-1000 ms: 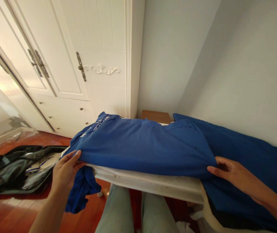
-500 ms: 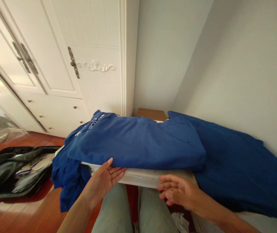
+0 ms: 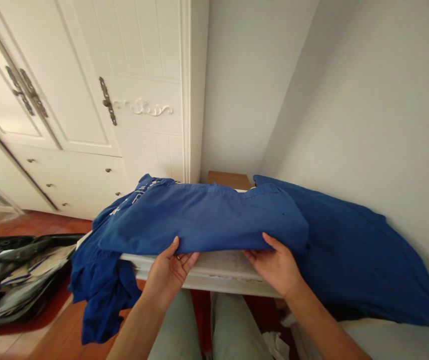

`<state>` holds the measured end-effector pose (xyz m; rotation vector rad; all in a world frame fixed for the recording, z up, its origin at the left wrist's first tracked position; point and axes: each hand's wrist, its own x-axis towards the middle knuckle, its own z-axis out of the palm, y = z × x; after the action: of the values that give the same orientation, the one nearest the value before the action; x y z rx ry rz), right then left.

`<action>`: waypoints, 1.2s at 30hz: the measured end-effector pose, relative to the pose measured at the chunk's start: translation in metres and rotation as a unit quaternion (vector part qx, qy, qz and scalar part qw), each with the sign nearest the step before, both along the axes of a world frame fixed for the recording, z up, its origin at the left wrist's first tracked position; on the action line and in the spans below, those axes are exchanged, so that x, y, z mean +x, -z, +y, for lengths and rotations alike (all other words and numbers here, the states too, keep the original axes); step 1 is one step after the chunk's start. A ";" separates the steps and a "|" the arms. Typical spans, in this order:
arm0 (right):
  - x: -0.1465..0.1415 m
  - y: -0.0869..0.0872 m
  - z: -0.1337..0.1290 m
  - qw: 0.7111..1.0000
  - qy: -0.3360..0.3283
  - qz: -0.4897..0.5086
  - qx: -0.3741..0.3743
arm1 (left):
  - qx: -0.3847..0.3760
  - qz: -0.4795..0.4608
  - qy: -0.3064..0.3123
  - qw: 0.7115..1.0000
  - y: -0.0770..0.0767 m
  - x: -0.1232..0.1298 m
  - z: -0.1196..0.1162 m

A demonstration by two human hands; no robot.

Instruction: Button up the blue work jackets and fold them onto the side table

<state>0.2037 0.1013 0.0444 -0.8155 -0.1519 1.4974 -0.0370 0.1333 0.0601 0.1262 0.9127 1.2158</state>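
A blue garment point(image 3: 202, 217) lies folded into a wide band across a narrow white surface, its front edge facing me. My left hand point(image 3: 171, 267) holds that edge left of the middle, thumb on top and fingers beneath. Toward the right end, my right hand point(image 3: 276, 265) grips the same edge in the same way, its fingertips partly hidden under the cloth. Another blue cloth with white lettering point(image 3: 133, 200) shows at the left, and crumpled blue fabric point(image 3: 103, 300) hangs down below it.
A larger blue cloth point(image 3: 353, 255) spreads over the right side by the wall. The white surface point(image 3: 222, 282) has a worn front edge. An opened black suitcase point(image 3: 22, 280) with clothes lies on the floor at left. Behind stand a white wardrobe point(image 3: 146, 65) and a brown box point(image 3: 229, 179).
My right hand has moved up and forward from in front of the white surface onto the garment's edge. My left hand has stayed at the edge. The view has shifted slightly.
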 end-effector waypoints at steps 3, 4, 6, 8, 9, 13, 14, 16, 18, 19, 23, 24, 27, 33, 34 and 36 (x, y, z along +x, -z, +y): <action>0.050 -0.020 -0.008 0.992 0.046 -0.115 0.032 | -0.022 -0.006 -0.002 1.000 0.004 -0.002 0.000; 0.066 -0.026 -0.010 0.987 0.049 -0.153 0.032 | -0.027 -0.008 -0.003 1.000 0.006 -0.003 0.000; 0.094 -0.037 -0.010 0.972 0.019 -0.233 0.006 | -0.027 -0.006 0.002 1.000 0.012 -0.005 0.000; 0.116 -0.045 -0.002 0.943 -0.047 -0.328 -0.028 | -0.026 0.006 0.017 1.000 0.018 -0.007 0.000; 0.124 -0.048 0.005 0.924 -0.082 -0.372 -0.041 | -0.028 0.015 0.027 0.999 0.021 -0.008 0.000; 0.134 -0.060 0.043 0.879 -0.167 -0.434 -0.101 | -0.030 0.045 0.054 0.997 0.031 -0.012 -0.003; 0.133 -0.063 0.053 0.882 -0.175 -0.421 -0.118 | -0.017 0.051 0.049 0.997 0.032 -0.014 -0.003; 0.128 -0.069 0.070 0.894 -0.178 -0.387 -0.141 | 0.012 0.060 0.018 0.998 0.034 -0.020 -0.005; 0.122 -0.072 0.084 0.901 -0.182 -0.364 -0.146 | 0.039 0.072 -0.047 0.996 0.033 -0.027 -0.006; 0.120 -0.072 0.089 0.903 -0.189 -0.358 -0.145 | 0.050 0.080 -0.084 0.992 0.033 -0.031 -0.007; 0.119 -0.063 0.109 0.894 -0.244 -0.345 -0.152 | 0.090 0.104 -0.191 0.972 0.031 -0.043 -0.006; 0.119 -0.061 0.114 0.886 -0.259 -0.354 -0.148 | 0.091 0.096 -0.202 0.970 0.030 -0.044 -0.005; 0.118 -0.053 0.127 0.858 -0.278 -0.418 -0.107 | 0.081 0.063 -0.225 0.969 0.024 -0.047 0.002; 0.119 -0.055 0.133 0.812 -0.225 -0.531 -0.088 | 0.092 0.080 -0.205 0.971 0.007 -0.056 0.023; 0.120 -0.058 0.131 0.806 -0.220 -0.542 -0.089 | 0.088 0.085 -0.194 0.973 0.006 -0.058 0.027; 0.120 -0.064 0.126 0.797 -0.206 -0.561 -0.088 | 0.061 0.094 -0.183 0.977 0.005 -0.060 0.036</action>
<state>0.3240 0.2274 0.1089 -1.8451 -1.1512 1.2249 -0.0970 0.1697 0.0549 0.1796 1.0552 1.6238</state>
